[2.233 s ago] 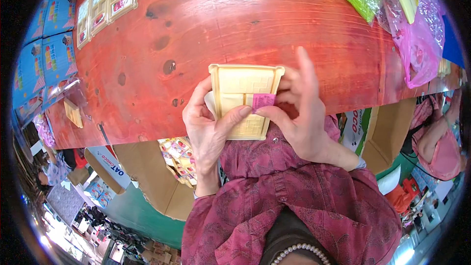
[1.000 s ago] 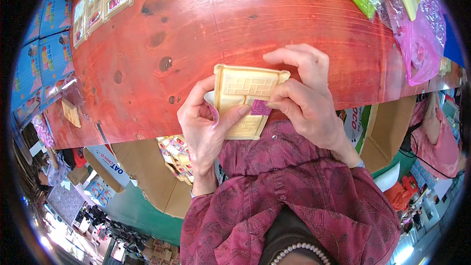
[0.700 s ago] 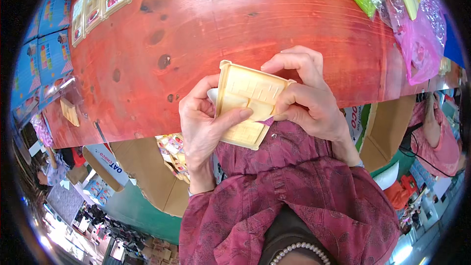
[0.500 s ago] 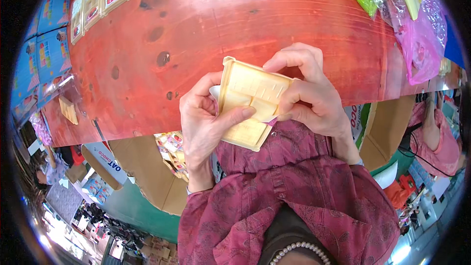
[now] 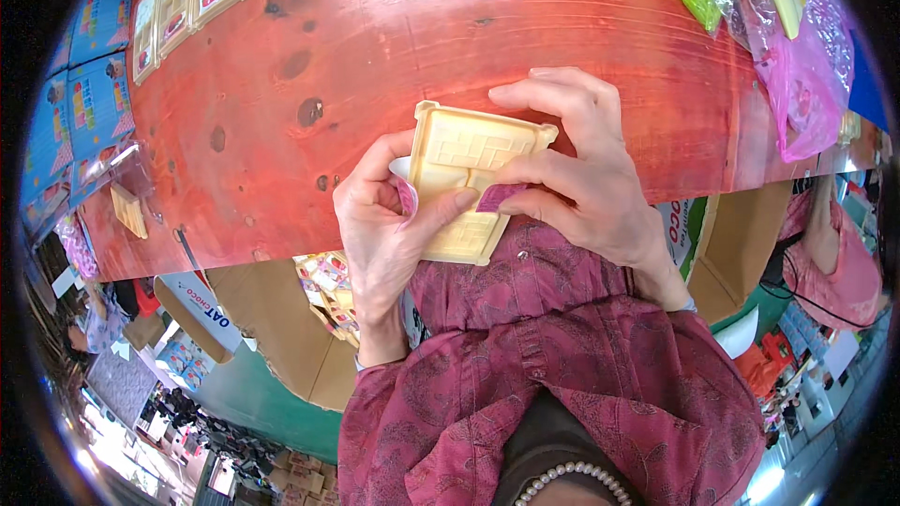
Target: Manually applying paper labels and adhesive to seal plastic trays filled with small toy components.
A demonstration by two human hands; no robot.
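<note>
My left hand point(image 5: 380, 215) is closed on a cream plastic panel point(image 5: 461, 152) with a raised block pattern, its thumb lying across the face. A curled piece of something white and purple shows between the left palm and the panel's edge. My right hand point(image 5: 586, 173) pinches a small purple strip point(image 5: 499, 197), paper or film, in front of the panel's right side. Its upper fingers are raised above the panel's top right corner. The panel is held tilted above my lap at the table's near edge. The underside of the panel is hidden.
The red wooden table point(image 5: 375, 66) carries cream compartment trays point(image 5: 199, 0) and blue boxes point(image 5: 98, 98) at left. Green and pink plastic bags point(image 5: 797, 84) lie at far right. Cardboard boxes point(image 5: 281, 319) stand below the near edge, one holding colourful pieces. A co-worker's arm point(image 5: 825, 244) is at right.
The panel has shifted slightly up and left. My right fingers have moved left over its face, where the purple strip now shows between them. More of the raised pattern is visible.
</note>
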